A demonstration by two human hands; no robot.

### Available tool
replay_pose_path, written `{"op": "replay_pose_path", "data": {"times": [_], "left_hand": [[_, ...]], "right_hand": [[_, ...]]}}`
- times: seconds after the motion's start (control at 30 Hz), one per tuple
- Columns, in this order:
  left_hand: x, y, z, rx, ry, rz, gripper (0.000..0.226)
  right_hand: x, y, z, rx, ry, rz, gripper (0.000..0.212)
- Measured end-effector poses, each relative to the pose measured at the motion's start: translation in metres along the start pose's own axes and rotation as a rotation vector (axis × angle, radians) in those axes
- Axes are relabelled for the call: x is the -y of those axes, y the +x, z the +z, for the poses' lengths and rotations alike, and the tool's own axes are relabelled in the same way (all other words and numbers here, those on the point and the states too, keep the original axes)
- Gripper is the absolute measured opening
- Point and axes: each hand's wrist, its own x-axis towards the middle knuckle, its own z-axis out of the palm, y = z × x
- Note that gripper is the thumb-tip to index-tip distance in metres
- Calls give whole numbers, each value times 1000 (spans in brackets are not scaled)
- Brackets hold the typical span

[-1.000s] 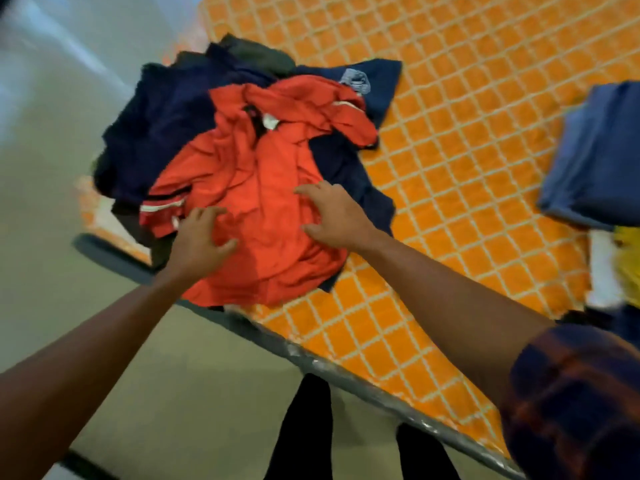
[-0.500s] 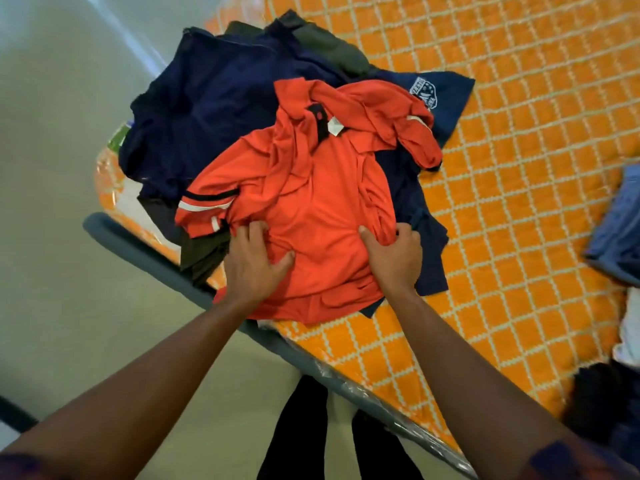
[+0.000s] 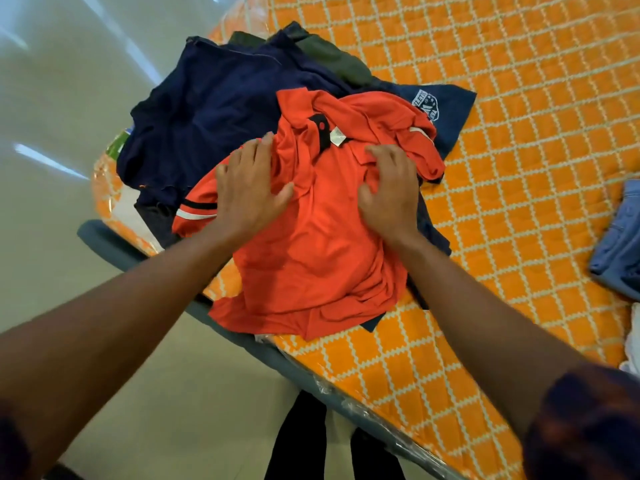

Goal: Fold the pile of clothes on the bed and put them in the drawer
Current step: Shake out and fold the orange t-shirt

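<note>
Head view, red shirt (image 3: 318,244) at bed edge (image 3: 304,374)

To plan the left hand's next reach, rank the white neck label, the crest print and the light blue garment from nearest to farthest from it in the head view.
From the left hand, flat on the red shirt:
1. White neck label, just up-right, at the shirt's collar.
2. Crest print, farther right, on the navy garment.
3. Light blue garment, at the far right edge.

An orange-red shirt (image 3: 318,251) with black-and-white sleeve stripes lies on navy clothes (image 3: 207,109). Under them, the bedspread (image 3: 519,133) is orange with a white diamond grid.
</note>
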Motion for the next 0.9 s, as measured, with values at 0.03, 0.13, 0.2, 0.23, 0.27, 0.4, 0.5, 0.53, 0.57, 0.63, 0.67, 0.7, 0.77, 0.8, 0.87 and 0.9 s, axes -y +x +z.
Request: {"op": "replay_pose_path", "data": {"times": [0.03, 0.13, 0.2, 0.23, 0.27, 0.4, 0.5, 0.53, 0.57, 0.63, 0.67, 0.7, 0.77, 0.8, 0.87, 0.9], "left_hand": [[-4, 11, 0, 69, 5, -85, 70], [-10, 31, 2, 60, -11, -163, 32], [-5, 33, 2, -33, -177, -183, 22], [-3, 33, 0, -85, -290, -204, 22], [0, 33, -3, -156, -406, -231, 22], [16, 26, -23, -330, -803, -295, 21], [20, 24, -41, -395, -930, -353, 18], [19, 23, -48, -425, -945, -376, 21], [17, 24, -55, -456, -943, -395, 25], [19, 21, -66, -504, -913, -408, 29], [21, 17, -71, -509, -890, -403, 29], [25, 10, -74, -500, -843, -381, 28], [32, -14, -79, -430, -688, -296, 28], [36, -34, -83, -394, -603, -242, 28], [43, -66, -87, -299, -463, -150, 30], [46, -86, -89, -258, -407, -118, 30]], "right_hand": [[4, 22, 3, 36, -58, -20, 65], [11, 80, 6, 127, -247, -8, 54], [12, 105, 3, 154, -270, 41, 32], [12, 110, 0, 127, -222, 50, 28], [11, 112, -2, 74, -132, 52, 26], [7, 100, -15, -144, 129, 78, 25], [15, 86, -27, -157, 198, 28, 29], [18, 83, -31, -145, 198, -19, 28], [23, 80, -38, -127, 195, -66, 28], [31, 77, -53, -97, 177, -155, 29], [34, 76, -61, -92, 145, -208, 31], [36, 75, -69, -94, 89, -262, 34], [39, 72, -85, -104, -47, -375, 39], [39, 67, -92, -97, -99, -423, 41], [33, 55, -101, -71, -87, -444, 45], [29, 46, -102, -59, -33, -446, 49]]}}
